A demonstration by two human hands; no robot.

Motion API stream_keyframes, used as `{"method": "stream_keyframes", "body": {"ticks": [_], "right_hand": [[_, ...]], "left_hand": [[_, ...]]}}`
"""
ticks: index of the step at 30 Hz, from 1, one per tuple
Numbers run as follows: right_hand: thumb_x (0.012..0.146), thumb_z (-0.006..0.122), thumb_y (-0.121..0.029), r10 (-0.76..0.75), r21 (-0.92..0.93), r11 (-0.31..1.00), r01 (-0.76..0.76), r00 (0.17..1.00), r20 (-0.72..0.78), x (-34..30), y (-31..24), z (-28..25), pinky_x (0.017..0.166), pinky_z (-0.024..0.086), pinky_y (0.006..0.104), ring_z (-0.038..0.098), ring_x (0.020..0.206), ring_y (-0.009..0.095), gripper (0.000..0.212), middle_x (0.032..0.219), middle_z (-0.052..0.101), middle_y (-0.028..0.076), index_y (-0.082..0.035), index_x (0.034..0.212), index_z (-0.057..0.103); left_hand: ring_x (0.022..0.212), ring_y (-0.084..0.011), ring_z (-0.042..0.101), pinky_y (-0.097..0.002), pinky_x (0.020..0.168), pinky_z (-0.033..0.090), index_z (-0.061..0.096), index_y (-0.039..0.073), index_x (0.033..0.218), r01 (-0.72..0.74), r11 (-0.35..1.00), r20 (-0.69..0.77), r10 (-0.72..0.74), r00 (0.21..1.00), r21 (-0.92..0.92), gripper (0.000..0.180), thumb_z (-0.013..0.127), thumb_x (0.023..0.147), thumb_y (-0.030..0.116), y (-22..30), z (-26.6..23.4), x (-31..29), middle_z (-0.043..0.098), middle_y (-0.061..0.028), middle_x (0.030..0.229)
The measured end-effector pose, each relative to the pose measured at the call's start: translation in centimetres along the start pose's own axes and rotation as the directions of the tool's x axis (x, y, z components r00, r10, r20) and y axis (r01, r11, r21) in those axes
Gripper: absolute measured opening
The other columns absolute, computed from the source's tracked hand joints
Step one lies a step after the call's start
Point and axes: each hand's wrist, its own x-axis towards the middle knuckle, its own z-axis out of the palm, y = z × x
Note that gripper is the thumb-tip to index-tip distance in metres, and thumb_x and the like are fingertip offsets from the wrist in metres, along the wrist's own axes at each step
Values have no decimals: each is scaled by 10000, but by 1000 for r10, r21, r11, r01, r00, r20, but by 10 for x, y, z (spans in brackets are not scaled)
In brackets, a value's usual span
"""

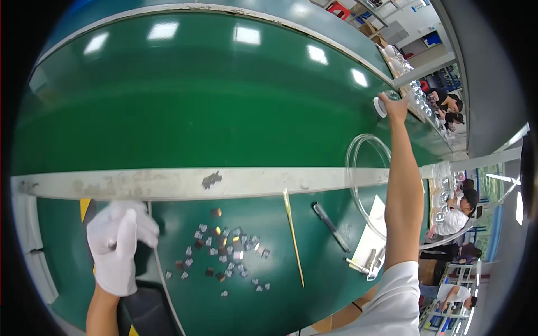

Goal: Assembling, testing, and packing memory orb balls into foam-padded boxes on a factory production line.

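Note:
My left hand, in a white glove, is at the lower left with its fingers curled together. Whatever may be between those fingers is hidden. It hovers by a dark pad with yellow stripes. To its right, several small dark square chips lie scattered on the green tabletop, a few with coppery faces. My bare right hand stretches to the far right, its fingers wrapped round a clear rounded piece with a white disc-shaped end. That piece is close above the far green surface.
A pale ledge divides the near tabletop from the green belt-like surface. A thin stick, a dark pen and coiled clear tubing lie nearby. Clear globes line the right side; other people sit beyond.

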Motion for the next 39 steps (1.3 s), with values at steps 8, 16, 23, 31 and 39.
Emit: {"method": "stream_keyframes", "body": {"ticks": [8,16,23,31,39], "right_hand": [[796,845,-258,-755,610,651,452,468,459,-119,-158,-151,1029,533,388,656,1200,266,906,1307,664,204,16,1506,354],[675,867,-434,-983,920,-180,349,-96,-156,-423,-252,-287,912,539,453,674,1050,396,839,1098,680,265,55,1291,573],[998,653,-309,-773,636,629,447,452,446,-238,-205,-149,1027,497,340,651,1162,193,441,1262,707,103,-48,1354,641],[999,544,-442,-429,-126,841,527,790,439,-76,-45,-2,1015,494,493,644,1184,443,545,1236,686,274,-5,1320,594],[1054,520,-388,-564,-124,797,591,802,199,-160,-100,-58,817,542,592,682,942,493,412,1023,704,285,16,1123,556]], "left_hand": [[1159,-274,618,-419,1001,492,680,-36,893,-295,900,-246,380,892,320,318,445,1031,128,30,-2,-25,659,-176,1227],[1240,-332,625,-456,1084,487,559,-13,1409,184,391,108,-208,972,-902,900,969,675,307,35,9,-75,666,-244,1245],[1074,-456,678,-459,556,681,333,96,1514,474,57,476,8,880,-878,738,575,991,556,-6,-2,-59,550,-315,1303],[875,-494,718,-434,358,571,514,50,1357,571,-136,581,-41,813,-809,641,334,1045,580,-8,-3,-37,630,-332,1142],[908,-462,712,-405,460,634,563,56,1289,531,-169,550,-91,830,-830,632,361,1057,608,5,9,-29,639,-271,1167]]}}
